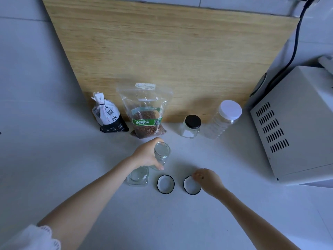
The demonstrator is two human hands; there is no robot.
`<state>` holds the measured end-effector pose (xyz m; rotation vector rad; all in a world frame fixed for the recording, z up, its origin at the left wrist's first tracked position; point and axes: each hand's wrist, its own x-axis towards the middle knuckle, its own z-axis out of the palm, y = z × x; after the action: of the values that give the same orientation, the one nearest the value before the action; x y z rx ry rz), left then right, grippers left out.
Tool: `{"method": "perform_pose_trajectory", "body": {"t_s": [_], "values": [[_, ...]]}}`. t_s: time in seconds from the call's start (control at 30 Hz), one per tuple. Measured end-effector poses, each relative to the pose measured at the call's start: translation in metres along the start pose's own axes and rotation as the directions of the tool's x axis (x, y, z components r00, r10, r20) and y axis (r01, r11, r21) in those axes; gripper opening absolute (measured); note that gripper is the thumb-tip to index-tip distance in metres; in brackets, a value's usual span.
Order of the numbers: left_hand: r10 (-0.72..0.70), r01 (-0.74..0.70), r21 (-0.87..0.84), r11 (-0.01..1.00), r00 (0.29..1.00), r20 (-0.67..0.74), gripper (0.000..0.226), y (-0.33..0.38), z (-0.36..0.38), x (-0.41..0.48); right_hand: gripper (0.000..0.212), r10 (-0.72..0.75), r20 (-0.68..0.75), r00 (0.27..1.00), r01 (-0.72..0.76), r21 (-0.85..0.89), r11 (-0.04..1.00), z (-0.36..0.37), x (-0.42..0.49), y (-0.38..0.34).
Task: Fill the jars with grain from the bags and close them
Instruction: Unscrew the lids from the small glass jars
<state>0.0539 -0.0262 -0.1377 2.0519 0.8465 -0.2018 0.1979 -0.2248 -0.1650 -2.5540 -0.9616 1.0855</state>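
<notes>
My left hand [146, 156] grips an open, empty glass jar [161, 152] in the middle of the white counter. A second open glass jar [137, 176] stands just below it, partly hidden by my left wrist. Two black-rimmed lids lie upside down to the right: one lid [165, 184] lies free, and my right hand [209, 180] rests with curled fingers on the edge of the other lid [191, 185]. Behind stand a clear bag of brown grain [146, 114] and a small black-and-white bag [108, 116].
A closed jar with a black lid [191, 127] and a clear plastic jar with a white lid [223, 120] stand at the back right. A wooden board [162, 51] leans on the wall. A beige appliance [297, 127] fills the right side.
</notes>
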Motion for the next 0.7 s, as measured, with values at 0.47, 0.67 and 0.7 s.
{"method": "perform_pose_trajectory", "body": {"t_s": [0.47, 0.67, 0.7], "values": [[-0.028, 0.031, 0.129, 0.991, 0.999, -0.024, 0.078, -0.017, 0.006, -0.025, 0.060, -0.194, -0.488, 0.851, 0.070, -0.261, 0.963, -0.074, 0.091, -0.078], [-0.063, 0.061, 0.113, 0.992, 0.998, 0.011, 0.087, -0.024, -0.001, -0.043, 0.055, -0.177, -0.385, 0.906, 0.052, -0.312, 0.949, -0.088, 0.108, -0.083], [-0.064, 0.057, 0.113, 0.992, 0.996, 0.059, 0.094, -0.022, -0.005, -0.044, 0.052, -0.184, -0.384, 0.905, 0.075, -0.283, 0.956, -0.089, 0.104, -0.084]]}}
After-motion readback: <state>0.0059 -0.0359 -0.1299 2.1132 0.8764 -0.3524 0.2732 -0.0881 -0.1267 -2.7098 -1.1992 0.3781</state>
